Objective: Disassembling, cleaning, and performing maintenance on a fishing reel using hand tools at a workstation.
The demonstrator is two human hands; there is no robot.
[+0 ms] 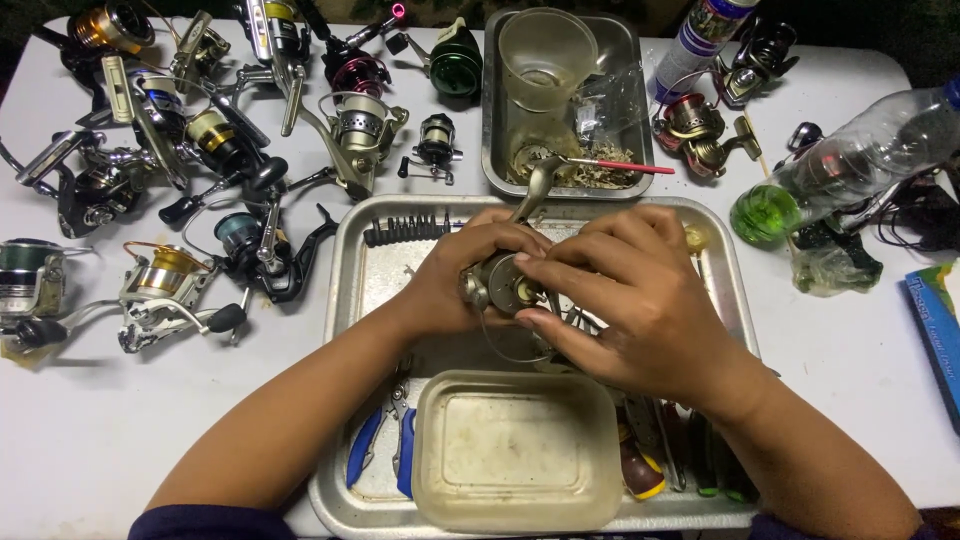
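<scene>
Both hands meet over a large metal tray [350,300] on a white table. My left hand [460,275] grips the body of a grey-gold fishing reel [500,285], whose foot [535,190] sticks up toward the back. My right hand [630,300] lies over the reel's right side, its thumb and fingertips pressed to the round face of the reel. The rest of the reel is hidden under my fingers.
A clear plastic box [515,450] sits in the tray's near part beside blue-handled pliers [375,445] and screwdrivers [650,460]. A bit holder [405,230] lies at the tray's back left. Behind stands a smaller tray [495,120] holding a cup [545,55] and brush [620,165]. Several reels [160,285] lie at left, a plastic bottle [850,165] at right.
</scene>
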